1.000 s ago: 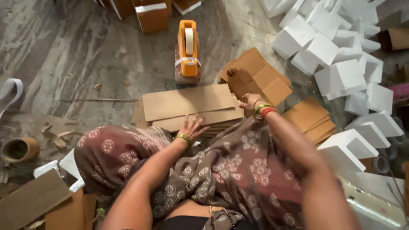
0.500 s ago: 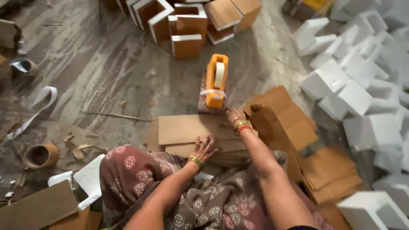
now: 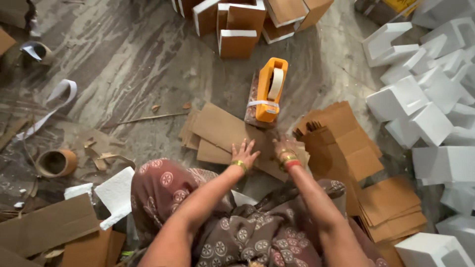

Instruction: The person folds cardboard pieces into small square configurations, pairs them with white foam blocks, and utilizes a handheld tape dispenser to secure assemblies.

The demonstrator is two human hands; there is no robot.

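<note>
where the flat cardboard sheet [image 3: 222, 131] lies, both hands rest open on it — left hand [image 3: 244, 153], right hand [image 3: 284, 147].

Orange tape dispenser [image 3: 271, 89] upright at centre, on grey streaked floor [image 3: 123, 54]. Assembled brown-and-white boxes [image 3: 237, 29] along top edge. White foam blocks [image 3: 430, 104] piled on right side. Empty tape core [image 3: 56, 162] at left; loose white strip [image 3: 54, 101] upper left. White foam scrap [image 3: 118, 194] lower left, beside cardboard offcuts [image 3: 47, 227].
</note>
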